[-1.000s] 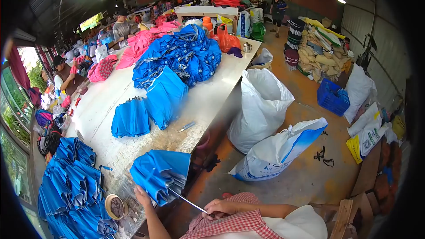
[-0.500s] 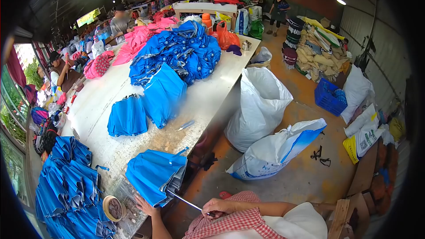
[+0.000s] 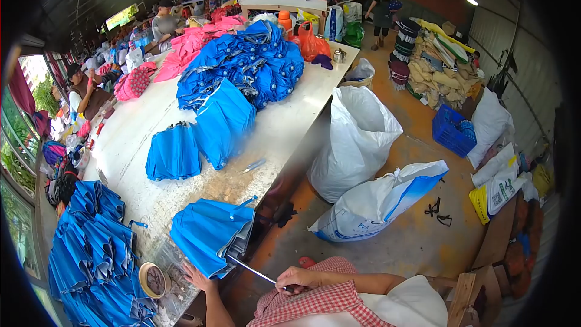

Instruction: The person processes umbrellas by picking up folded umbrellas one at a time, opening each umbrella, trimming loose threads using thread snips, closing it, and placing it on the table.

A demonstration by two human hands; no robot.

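A half-folded blue umbrella [image 3: 210,230] with a grey underside lies at the near corner of the white table [image 3: 136,151], its metal shaft slanting down to the right. Around the dark end of that shaft my right hand [image 3: 296,280] is closed. My left hand [image 3: 196,277] rests beside the canopy's lower left edge, fingers spread and holding nothing. Left of it is a round bowl [image 3: 154,280] with brownish contents. Many blue umbrellas [image 3: 100,248] hang over the table's left edge. Two more blue umbrella pieces [image 3: 225,121] lie farther up, below a large blue pile [image 3: 242,66].
White sacks [image 3: 352,145] stand on the floor right of the table. Beyond are a blue crate [image 3: 452,132] and a heap of beige cloth [image 3: 439,72]. A small cutter [image 3: 254,165] lies on the table. Co-workers are at the left and far back; one person [image 3: 382,12] stands upright.
My left hand has come away from the canopy and opened. The umbrella has turned slightly, and its strap now shows at the upper right. My right hand keeps its hold.
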